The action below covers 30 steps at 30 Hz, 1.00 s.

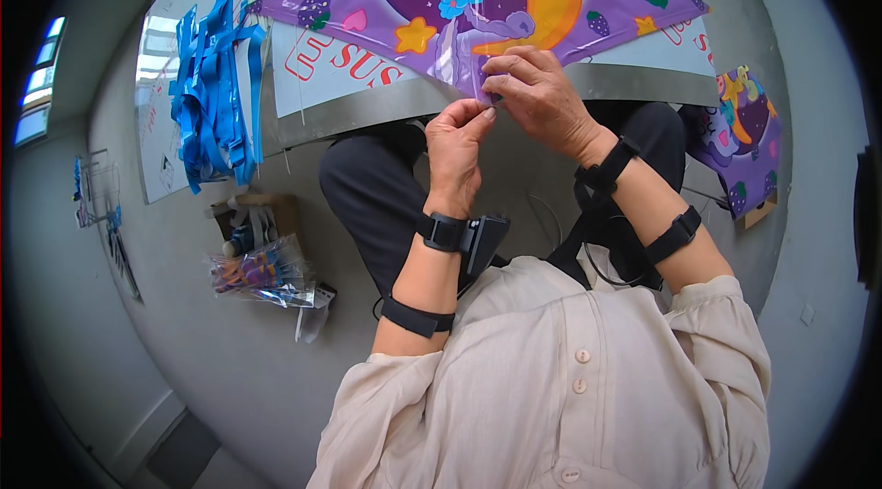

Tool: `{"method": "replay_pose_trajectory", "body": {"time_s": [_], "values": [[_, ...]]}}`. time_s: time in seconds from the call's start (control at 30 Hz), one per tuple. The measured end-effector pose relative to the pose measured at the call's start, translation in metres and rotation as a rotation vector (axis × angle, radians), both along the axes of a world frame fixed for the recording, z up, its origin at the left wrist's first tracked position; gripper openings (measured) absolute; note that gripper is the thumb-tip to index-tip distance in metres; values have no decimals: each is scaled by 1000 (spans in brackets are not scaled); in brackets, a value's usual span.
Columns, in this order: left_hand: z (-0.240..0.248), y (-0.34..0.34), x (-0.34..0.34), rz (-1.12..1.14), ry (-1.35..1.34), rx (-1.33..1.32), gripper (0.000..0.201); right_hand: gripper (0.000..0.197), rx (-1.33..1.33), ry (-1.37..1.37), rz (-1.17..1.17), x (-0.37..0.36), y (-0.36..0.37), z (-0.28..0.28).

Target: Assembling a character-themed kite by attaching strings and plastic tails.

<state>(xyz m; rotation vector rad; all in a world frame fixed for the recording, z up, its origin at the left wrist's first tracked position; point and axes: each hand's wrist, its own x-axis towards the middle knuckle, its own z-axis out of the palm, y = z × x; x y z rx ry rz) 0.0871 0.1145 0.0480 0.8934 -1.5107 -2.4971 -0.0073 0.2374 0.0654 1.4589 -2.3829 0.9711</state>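
Note:
A purple kite (588, 29) with a yellow moon, stars and strawberries lies over the near edge of the table. Its lower tip points toward me, and a clear, shiny plastic strip runs down its middle. Thumb and fingers of my left hand (456, 149) pinch that tip from below. Just above and to the right, my right hand (549, 108) is closed on the same tip, its fingers curled over the edge. The fingers hide whatever small detail lies between them. Black straps circle both of my forearms.
Blue ribbons (216, 89) drape over the table's left end. The table (367, 112) has a grey front edge and printed white sheeting. On the floor at left sit a box and clear-wrapped packets (262, 273). A second purple printed piece (740, 144) hangs at right.

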Motion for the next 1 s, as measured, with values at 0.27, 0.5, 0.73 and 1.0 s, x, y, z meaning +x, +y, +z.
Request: {"method": "replay_pose_trajectory", "body": {"time_s": [0.27,0.5,0.73,1.0], "values": [[44,1,-21,7,318,46,13,19,-195,224,-115,-14,-1,45],[88,7,-41,56,394,22,13,17,-284,325,-203,-24,-5,74],[100,15,-54,198,521,-375,10,13,-389,217,-145,-33,-5,95],[134,7,-66,268,651,-741,10,11,-427,271,-52,-42,-6,137]]}}
